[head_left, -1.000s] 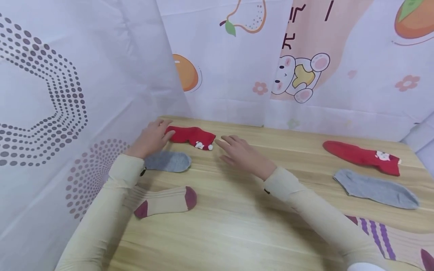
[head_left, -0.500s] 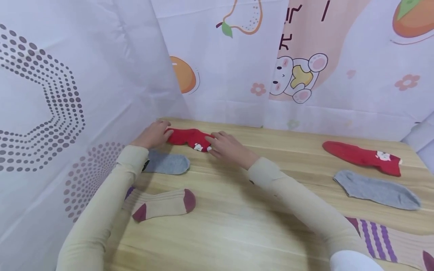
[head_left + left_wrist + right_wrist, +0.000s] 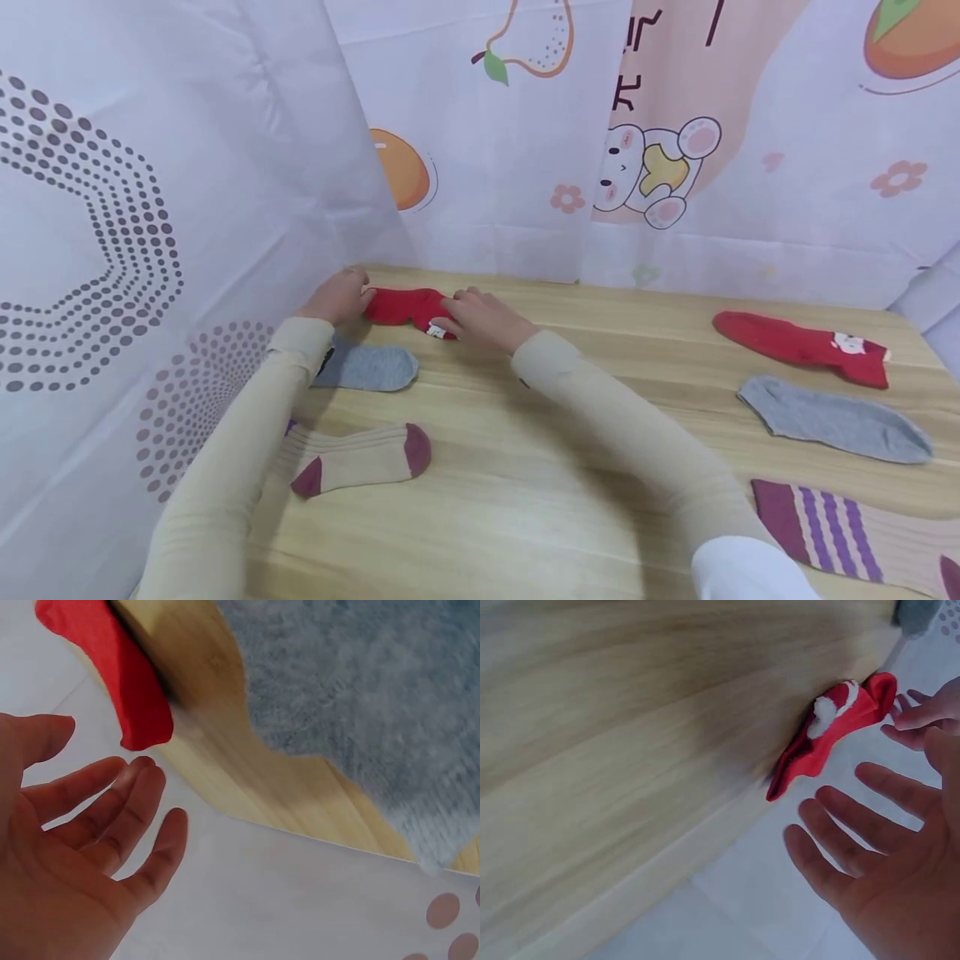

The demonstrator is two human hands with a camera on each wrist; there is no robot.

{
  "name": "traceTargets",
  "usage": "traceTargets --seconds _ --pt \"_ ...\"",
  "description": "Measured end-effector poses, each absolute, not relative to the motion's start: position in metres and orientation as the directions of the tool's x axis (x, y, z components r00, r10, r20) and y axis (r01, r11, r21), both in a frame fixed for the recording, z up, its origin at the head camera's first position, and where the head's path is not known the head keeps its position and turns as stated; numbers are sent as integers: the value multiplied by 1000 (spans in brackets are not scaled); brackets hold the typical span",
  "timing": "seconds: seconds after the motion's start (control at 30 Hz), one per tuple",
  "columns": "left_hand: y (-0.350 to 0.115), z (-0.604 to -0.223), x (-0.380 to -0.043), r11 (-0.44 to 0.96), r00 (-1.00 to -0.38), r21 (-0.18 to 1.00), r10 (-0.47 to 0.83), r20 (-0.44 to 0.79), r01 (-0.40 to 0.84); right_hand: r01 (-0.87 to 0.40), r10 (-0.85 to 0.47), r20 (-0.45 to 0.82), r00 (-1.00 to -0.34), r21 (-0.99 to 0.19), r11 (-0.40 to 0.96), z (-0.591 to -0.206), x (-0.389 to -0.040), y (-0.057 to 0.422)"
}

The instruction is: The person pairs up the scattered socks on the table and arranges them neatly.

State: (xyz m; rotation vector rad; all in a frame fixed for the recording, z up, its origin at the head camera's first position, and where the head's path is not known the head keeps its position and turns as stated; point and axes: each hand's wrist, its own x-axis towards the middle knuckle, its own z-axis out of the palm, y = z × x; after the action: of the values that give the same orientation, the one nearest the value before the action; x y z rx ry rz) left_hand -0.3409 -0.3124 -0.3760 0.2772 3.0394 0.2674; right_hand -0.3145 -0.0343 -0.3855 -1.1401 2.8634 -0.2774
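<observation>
A red sock [image 3: 397, 306] with a white animal figure lies at the table's back left. At its left end my left hand [image 3: 339, 297] has its fingertips right at the fabric; in the left wrist view the fingers are loosely spread beside the red sock [image 3: 139, 690]. My right hand [image 3: 489, 321] reaches over the other end, overlapping it in the head view. The right wrist view shows that hand's fingers extended and apart, nothing between them, next to the red sock [image 3: 840, 727]. A grey sock [image 3: 375, 367] lies just in front, partly hidden by the left forearm.
Nearer on the left lies a beige sock [image 3: 367, 461] with maroon heel and toe. Along the right are another red sock [image 3: 795, 343], a grey sock [image 3: 832, 418] and a beige sock with purple stripes [image 3: 903, 537]. Printed white curtains [image 3: 480, 158] border the wooden table [image 3: 510, 500].
My right hand has moved left, from beside the red sock to over its right end. The left hand stays at the left end. The view has shifted slightly.
</observation>
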Motion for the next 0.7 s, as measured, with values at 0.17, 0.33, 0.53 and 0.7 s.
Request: traceTargets --seconds 0.17,0.33,0.53,0.7 --pt "-313 -382 -351 977 -985 153 161 -70 148 -631 -645 -35 -763 -171 756 -394 -327 -46" --pt "-314 -391 -356 980 -983 139 156 -99 141 -595 -606 -81 -791 -130 793 -402 -335 -52" --pt "-314 -394 -356 971 -978 198 159 -133 131 -493 -504 -50 -863 -141 859 -405 -344 -49" --pt "-314 -397 -359 967 -979 230 144 -141 109 -417 -450 -65 -890 -282 864 -409 -350 -45"
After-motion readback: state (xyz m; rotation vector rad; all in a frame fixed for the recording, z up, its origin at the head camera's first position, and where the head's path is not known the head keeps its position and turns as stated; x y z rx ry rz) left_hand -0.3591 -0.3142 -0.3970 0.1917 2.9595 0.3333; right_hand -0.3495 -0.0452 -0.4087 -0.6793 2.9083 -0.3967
